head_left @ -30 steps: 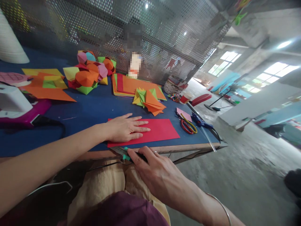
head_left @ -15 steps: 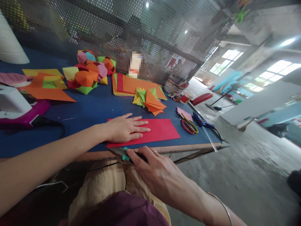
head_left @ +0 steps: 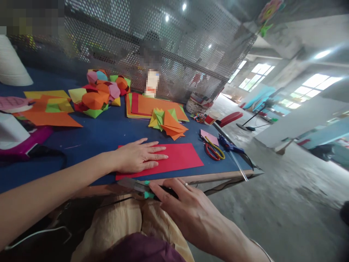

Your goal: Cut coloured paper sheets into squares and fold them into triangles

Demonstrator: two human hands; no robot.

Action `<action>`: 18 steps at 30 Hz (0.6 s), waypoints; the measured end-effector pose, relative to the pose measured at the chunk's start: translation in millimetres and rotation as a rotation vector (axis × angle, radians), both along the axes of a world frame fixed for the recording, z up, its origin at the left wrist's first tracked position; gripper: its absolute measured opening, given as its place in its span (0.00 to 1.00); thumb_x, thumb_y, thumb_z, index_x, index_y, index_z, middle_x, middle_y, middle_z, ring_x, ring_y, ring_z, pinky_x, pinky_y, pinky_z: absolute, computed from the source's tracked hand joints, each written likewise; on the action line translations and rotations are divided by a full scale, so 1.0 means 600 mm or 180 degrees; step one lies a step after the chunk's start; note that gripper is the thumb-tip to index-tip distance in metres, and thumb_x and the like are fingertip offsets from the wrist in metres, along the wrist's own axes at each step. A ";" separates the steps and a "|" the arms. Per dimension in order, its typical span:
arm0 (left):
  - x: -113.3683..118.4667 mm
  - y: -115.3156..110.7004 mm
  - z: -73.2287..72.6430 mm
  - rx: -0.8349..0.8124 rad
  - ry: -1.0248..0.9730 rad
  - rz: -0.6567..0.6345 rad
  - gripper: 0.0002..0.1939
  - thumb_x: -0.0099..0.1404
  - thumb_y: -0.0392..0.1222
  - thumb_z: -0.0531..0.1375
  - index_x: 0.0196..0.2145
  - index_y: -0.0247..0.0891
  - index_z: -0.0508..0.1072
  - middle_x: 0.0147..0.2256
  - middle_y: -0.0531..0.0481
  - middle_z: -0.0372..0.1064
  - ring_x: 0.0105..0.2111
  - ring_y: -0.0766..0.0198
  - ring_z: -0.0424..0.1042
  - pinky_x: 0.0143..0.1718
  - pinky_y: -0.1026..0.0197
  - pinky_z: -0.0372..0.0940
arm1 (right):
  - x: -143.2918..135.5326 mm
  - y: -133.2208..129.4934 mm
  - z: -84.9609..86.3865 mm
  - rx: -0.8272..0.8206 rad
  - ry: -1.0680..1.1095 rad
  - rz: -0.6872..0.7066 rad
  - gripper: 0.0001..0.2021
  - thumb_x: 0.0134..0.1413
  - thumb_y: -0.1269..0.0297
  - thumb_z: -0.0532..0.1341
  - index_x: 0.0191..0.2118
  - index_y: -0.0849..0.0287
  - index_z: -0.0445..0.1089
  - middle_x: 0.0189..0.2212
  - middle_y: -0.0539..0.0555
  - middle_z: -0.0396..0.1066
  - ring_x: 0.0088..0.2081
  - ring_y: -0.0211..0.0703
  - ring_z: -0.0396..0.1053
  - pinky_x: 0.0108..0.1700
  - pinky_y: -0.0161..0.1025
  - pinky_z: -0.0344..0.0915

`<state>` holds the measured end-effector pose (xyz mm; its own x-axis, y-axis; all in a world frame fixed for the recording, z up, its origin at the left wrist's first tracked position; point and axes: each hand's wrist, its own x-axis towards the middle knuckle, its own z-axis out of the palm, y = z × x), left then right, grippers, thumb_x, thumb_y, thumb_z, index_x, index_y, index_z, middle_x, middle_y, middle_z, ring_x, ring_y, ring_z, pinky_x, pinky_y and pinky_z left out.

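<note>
A folded-looking red sheet of paper (head_left: 182, 154) lies flat along the table's front edge. My left hand (head_left: 140, 155) presses on its left part, fingers spread. Below the paper's near edge, my right hand (head_left: 180, 202) grips a knife (head_left: 133, 185) by its black and teal handle. The broad grey blade points left, close to the paper's lower left edge; whether it touches the paper I cannot tell.
Beyond the paper are folded paper pieces (head_left: 173, 125), a stack of coloured sheets (head_left: 163, 103) and paper ornaments (head_left: 95, 98). Scissors (head_left: 214, 150) and a blue glue gun (head_left: 230, 144) lie right. A purple and white appliance (head_left: 40, 140) stands left, its cord trailing.
The view has tilted, so the table sits lower and slightly left. The knife has turned a little, showing more of its blade. My left hand stays on the red paper.
</note>
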<state>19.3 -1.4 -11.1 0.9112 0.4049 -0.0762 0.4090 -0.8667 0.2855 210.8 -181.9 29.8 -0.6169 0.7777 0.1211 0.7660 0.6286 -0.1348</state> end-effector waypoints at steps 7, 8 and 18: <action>-0.003 0.001 -0.005 -0.0048 -0.0081 0.0039 0.24 0.78 0.53 0.47 0.69 0.63 0.55 0.73 0.57 0.48 0.75 0.51 0.41 0.72 0.34 0.35 | 0.134 -0.004 0.001 0.0334 0.0471 -0.0887 0.23 0.75 0.67 0.49 0.71 0.53 0.57 0.53 0.59 0.71 0.50 0.43 0.75 0.51 0.39 0.74; -0.003 0.000 -0.004 -0.0058 -0.0082 0.0061 0.24 0.78 0.53 0.47 0.69 0.64 0.54 0.73 0.58 0.48 0.75 0.52 0.41 0.72 0.34 0.36 | 0.157 0.005 -0.005 0.0476 0.0433 -0.1062 0.23 0.75 0.64 0.48 0.71 0.54 0.57 0.52 0.60 0.71 0.51 0.45 0.75 0.51 0.40 0.74; -0.008 -0.025 0.032 0.0061 -0.0144 0.1126 0.38 0.71 0.58 0.54 0.73 0.45 0.51 0.72 0.45 0.52 0.71 0.49 0.56 0.70 0.41 0.51 | 0.243 0.113 -0.062 0.0871 -0.0151 -0.2546 0.23 0.71 0.63 0.53 0.68 0.60 0.63 0.50 0.62 0.75 0.48 0.53 0.77 0.41 0.43 0.74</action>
<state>14.6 -16.5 7.8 0.7167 0.6968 -0.0283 0.6720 -0.6792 0.2952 356.8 -113.9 -7.6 0.0978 0.9292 0.3565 0.9949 -0.0995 -0.0134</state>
